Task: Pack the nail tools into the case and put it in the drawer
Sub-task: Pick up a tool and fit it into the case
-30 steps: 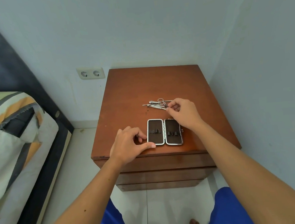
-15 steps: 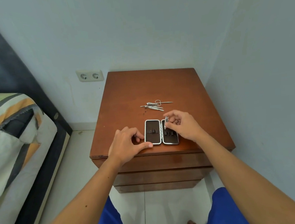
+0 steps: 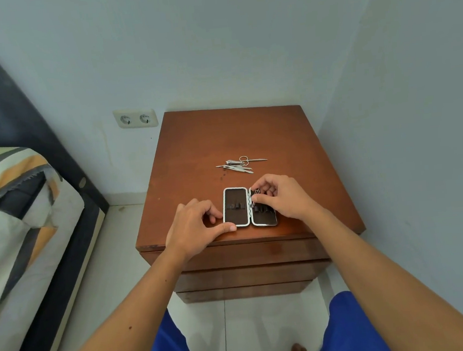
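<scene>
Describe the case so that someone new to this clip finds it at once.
Start at the brown nightstand in the corner beside the bed. Near its front edge, between the left hand and right hand, lies the case. It is opened flat into two dark, silver-rimmed halves, unlike the loose metal tools behind it.

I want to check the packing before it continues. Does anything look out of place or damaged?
Nothing looks damaged. The case lies open and flat on the nightstand. The loose nail tools still wait in an untidy pile behind it.
</scene>
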Tool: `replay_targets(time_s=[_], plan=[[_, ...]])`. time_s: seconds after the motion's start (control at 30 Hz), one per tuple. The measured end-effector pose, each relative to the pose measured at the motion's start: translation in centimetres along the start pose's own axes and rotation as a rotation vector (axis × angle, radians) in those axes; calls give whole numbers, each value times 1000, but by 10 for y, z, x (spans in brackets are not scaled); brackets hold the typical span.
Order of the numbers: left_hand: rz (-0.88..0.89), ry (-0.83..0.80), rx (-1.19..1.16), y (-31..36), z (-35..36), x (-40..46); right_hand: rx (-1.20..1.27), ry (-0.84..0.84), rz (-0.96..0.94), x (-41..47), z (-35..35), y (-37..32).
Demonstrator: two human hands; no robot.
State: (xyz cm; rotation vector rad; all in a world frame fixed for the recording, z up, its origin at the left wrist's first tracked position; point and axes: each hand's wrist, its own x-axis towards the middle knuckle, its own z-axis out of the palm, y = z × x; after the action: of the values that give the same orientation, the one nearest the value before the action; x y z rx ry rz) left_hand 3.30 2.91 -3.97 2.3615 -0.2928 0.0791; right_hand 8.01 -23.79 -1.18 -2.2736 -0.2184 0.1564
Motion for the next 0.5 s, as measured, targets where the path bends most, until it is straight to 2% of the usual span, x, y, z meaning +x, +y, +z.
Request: replay_targets(time_s=[0.5], plan=[[9,1,8,0,0,0,115,120,8,-1,8,3]])
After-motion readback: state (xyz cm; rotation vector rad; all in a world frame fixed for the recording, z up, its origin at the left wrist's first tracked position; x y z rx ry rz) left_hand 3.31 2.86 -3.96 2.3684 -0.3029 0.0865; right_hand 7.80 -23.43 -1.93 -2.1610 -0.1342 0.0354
